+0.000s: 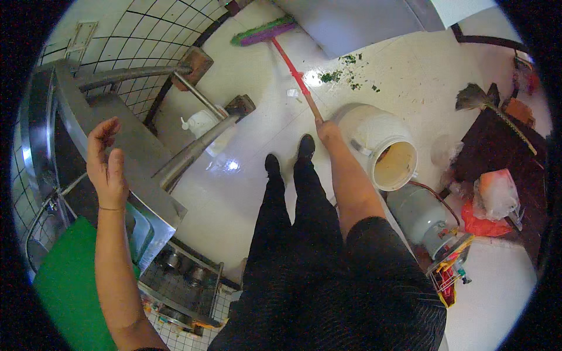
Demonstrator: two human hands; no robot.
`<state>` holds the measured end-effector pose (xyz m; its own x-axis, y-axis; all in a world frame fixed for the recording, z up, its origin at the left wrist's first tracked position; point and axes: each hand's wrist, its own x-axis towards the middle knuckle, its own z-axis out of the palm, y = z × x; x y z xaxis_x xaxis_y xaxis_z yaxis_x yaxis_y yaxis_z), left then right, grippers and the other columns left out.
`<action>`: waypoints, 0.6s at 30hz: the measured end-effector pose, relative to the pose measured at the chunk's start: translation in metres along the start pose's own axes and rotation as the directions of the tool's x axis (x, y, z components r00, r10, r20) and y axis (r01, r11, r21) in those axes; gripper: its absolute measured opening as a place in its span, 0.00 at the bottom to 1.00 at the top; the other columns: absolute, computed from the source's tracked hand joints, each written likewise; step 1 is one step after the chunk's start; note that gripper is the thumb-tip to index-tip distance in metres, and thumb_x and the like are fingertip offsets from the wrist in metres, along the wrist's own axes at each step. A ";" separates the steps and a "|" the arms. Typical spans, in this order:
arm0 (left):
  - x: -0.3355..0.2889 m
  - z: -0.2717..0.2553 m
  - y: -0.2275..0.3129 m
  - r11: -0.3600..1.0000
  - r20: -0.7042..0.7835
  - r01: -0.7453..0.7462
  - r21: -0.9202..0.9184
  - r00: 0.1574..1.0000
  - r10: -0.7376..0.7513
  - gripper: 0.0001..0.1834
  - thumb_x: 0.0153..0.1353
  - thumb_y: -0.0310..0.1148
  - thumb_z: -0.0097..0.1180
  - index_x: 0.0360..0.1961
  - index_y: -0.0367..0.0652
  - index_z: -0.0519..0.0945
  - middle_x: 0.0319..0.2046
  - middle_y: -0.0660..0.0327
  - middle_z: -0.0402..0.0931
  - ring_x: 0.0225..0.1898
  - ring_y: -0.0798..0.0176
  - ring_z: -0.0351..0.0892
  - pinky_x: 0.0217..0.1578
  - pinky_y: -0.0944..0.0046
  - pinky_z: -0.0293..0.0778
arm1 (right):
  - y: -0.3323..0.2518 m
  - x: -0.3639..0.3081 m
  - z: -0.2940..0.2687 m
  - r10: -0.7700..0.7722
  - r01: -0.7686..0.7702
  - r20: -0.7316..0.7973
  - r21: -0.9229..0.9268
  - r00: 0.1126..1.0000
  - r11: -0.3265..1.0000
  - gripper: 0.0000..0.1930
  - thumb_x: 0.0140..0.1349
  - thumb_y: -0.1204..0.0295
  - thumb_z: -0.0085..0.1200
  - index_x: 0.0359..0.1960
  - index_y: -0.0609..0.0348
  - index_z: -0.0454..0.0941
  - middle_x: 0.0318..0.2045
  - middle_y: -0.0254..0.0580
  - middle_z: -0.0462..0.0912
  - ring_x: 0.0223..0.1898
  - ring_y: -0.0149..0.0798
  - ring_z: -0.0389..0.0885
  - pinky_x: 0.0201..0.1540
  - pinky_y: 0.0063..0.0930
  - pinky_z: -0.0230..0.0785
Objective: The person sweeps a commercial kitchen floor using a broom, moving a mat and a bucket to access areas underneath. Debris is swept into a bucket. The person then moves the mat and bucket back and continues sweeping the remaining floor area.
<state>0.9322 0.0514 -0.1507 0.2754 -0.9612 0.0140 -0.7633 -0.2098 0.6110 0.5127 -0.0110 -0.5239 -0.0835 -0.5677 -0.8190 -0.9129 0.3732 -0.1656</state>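
Note:
My right hand [328, 133] is closed round the wooden end of a broom [290, 63] with a red handle. Its purple and green head [266, 32] rests on the pale floor at the far side, below a large grey panel. Dark green leafy scraps [335, 76] lie scattered on the floor to the right of the handle. My left hand [106, 169] is raised over the steel counter [132, 149] at the left, empty, its thumb apart from the loosely bent fingers.
A white bucket [374, 128] stands by my right forearm, with a grey gas cylinder [418, 210] nearer me. At the right, a dark surface bears a feather duster [483, 99] and a red plastic bag [483, 222]. A white jug [202, 124] and steel legs stand left; a green board [67, 286] lies near-left.

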 end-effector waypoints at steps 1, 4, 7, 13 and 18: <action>0.001 0.000 -0.001 1.000 -0.004 -0.002 -0.016 1.000 0.002 0.28 0.57 0.48 0.47 0.50 0.35 0.69 0.49 0.56 0.70 0.51 0.60 0.69 0.51 0.64 0.61 | -0.003 0.008 0.005 0.077 -0.078 0.027 0.056 0.997 0.995 0.35 0.62 0.45 0.31 0.33 0.71 0.77 0.28 0.62 0.78 0.34 0.58 0.78 0.38 0.46 0.69; 0.000 0.000 -0.003 0.999 0.005 -0.018 -0.041 1.000 0.018 0.28 0.58 0.49 0.46 0.51 0.35 0.69 0.50 0.56 0.70 0.50 0.60 0.69 0.51 0.64 0.61 | 0.029 0.001 0.027 0.089 -0.089 0.071 0.001 0.993 0.996 0.34 0.61 0.44 0.32 0.39 0.69 0.76 0.37 0.61 0.77 0.41 0.58 0.75 0.45 0.45 0.66; -0.001 -0.001 -0.004 1.000 -0.019 -0.015 0.002 1.000 0.015 0.30 0.59 0.51 0.46 0.51 0.35 0.68 0.49 0.56 0.70 0.51 0.61 0.69 0.51 0.64 0.60 | 0.091 -0.025 0.055 0.090 -0.091 0.016 0.206 0.996 0.974 0.34 0.60 0.43 0.35 0.36 0.69 0.77 0.28 0.58 0.77 0.29 0.51 0.77 0.33 0.42 0.69; -0.001 -0.002 -0.003 0.996 0.006 -0.056 -0.075 0.998 0.057 0.25 0.61 0.46 0.45 0.50 0.35 0.69 0.48 0.57 0.70 0.50 0.62 0.69 0.52 0.63 0.61 | 0.184 -0.092 0.088 -0.002 0.003 -0.007 0.181 1.000 0.983 0.33 0.59 0.42 0.36 0.29 0.67 0.75 0.23 0.55 0.77 0.27 0.54 0.75 0.31 0.43 0.67; 0.001 0.001 -0.003 0.993 -0.037 -0.088 -0.076 0.996 0.085 0.18 0.62 0.38 0.46 0.47 0.35 0.71 0.45 0.58 0.72 0.47 0.63 0.70 0.51 0.67 0.62 | 0.199 -0.157 0.084 0.302 -0.398 0.264 0.503 0.916 0.767 0.32 0.59 0.42 0.38 0.27 0.65 0.74 0.20 0.50 0.76 0.23 0.48 0.75 0.28 0.40 0.67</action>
<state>0.9340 0.0510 -0.1536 0.2307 -0.9683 0.0953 -0.7380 -0.1103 0.6657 0.3775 0.2140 -0.4740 -0.2468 -0.2133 -0.9453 -0.4664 0.8812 -0.0771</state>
